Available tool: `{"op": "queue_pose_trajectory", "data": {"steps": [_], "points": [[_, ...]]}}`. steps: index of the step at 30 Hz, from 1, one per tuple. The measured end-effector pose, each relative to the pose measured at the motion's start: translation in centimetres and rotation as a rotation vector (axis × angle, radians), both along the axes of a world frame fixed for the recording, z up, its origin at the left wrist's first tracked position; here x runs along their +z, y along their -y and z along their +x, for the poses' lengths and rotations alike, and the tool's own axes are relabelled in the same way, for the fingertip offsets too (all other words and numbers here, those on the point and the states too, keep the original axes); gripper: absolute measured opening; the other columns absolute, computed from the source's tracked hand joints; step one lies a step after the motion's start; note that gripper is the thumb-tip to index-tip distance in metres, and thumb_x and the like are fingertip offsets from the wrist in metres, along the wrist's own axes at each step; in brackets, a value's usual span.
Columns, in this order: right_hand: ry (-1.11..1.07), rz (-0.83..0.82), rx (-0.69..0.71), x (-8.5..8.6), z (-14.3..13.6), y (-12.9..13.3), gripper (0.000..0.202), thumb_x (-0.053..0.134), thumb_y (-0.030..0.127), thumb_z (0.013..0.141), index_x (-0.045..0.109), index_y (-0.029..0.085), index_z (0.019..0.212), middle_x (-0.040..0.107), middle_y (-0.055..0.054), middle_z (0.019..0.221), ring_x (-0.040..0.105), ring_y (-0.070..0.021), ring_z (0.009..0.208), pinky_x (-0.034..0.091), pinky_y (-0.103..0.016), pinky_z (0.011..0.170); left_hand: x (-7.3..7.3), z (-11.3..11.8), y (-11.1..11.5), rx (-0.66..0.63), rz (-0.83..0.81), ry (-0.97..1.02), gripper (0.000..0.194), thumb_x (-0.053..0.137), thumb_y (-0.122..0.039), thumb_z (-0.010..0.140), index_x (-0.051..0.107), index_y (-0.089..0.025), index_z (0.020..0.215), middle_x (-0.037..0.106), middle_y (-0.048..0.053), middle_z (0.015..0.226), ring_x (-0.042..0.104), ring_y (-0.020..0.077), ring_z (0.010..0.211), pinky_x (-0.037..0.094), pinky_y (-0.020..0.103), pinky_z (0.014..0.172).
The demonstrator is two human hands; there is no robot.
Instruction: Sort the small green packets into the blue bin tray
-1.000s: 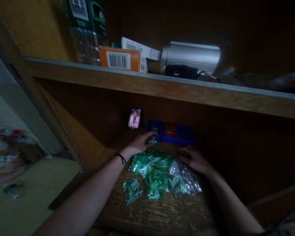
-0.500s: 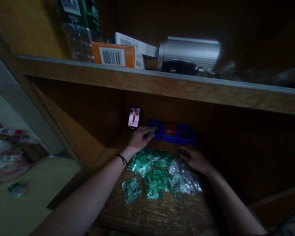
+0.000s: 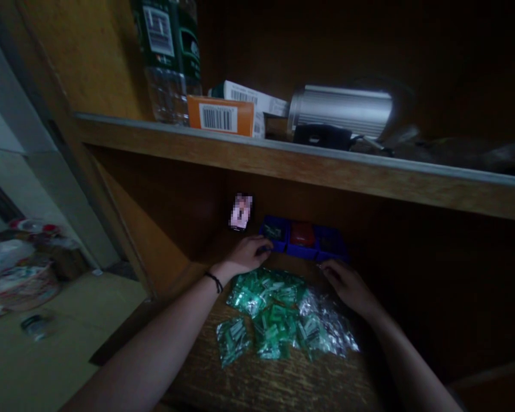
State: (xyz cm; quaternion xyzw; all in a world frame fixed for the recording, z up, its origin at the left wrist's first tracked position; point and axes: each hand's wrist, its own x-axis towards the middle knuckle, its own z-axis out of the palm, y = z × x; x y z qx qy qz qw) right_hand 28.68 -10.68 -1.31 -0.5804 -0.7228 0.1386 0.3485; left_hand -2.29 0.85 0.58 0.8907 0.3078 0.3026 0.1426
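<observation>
My left hand [image 3: 245, 255], with a dark band on its wrist, is at the front of the left blue bin [image 3: 280, 245]. Its fingers are curled together; what they hold, if anything, is too dark to make out. Small dark green pieces [image 3: 273, 230] lie in that bin. The middle blue bin [image 3: 300, 250] holds something red [image 3: 302, 233], and the right blue bin [image 3: 335, 252] has dark contents. Just in front of the right bin, my right hand [image 3: 347, 281] has its fingertips pinched, perhaps on a tiny item. Below both hands lie several clear packets of green pieces [image 3: 274, 329] and some shiny clear bags [image 3: 332, 320].
A lit phone [image 3: 241, 212] leans at the back left. Overhead, the shelf [image 3: 257, 154] carries a plastic bottle [image 3: 169, 74], an orange box [image 3: 221, 117] and a silver cylinder [image 3: 343, 109]. A cabinet wall [image 3: 129, 229] stands at left.
My left hand has drawn back from inside the left bin to its front edge, and its fingers have curled in. The right hand's fingers have closed to a pinch. The view has shifted slightly.
</observation>
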Motion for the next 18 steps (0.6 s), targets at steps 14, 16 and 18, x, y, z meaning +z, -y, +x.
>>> {"op": "queue_pose_trajectory", "data": {"steps": [14,16,18], "points": [[-0.318,0.159,-0.185,0.7,1.2,-0.4,0.028,0.063,0.049,0.088,0.079,0.025,0.092,0.070,-0.009,0.114,0.064,-0.0275,0.111,0.046,-0.049,0.106,0.3,-1.7,-0.4,-0.061,-0.131,-0.176,0.025,0.056,-0.027,0.089,0.074,-0.026,0.106,0.075,0.003,0.108,0.068,0.0199,0.092,0.046,0.028,0.081],[-0.337,0.231,-0.227,1.1,1.2,-0.3,0.031,0.063,0.049,0.089,0.077,0.026,0.104,0.065,-0.009,0.129,0.061,-0.0277,0.120,0.043,-0.048,0.110,0.5,-1.7,-0.3,-0.078,-0.164,-0.210,0.027,0.053,-0.034,0.093,0.074,-0.025,0.107,0.075,0.003,0.110,0.067,0.0199,0.094,0.046,0.028,0.083],[-0.361,0.227,-0.205,1.2,1.3,-0.2,0.040,0.063,0.049,0.090,0.070,0.029,0.124,0.048,-0.006,0.152,0.057,-0.0273,0.128,0.044,-0.047,0.110,0.9,-1.6,0.0,-0.119,-0.194,-0.217,0.030,0.053,-0.042,0.095,0.074,-0.024,0.108,0.074,0.003,0.112,0.066,0.0205,0.098,0.045,0.028,0.085]]}}
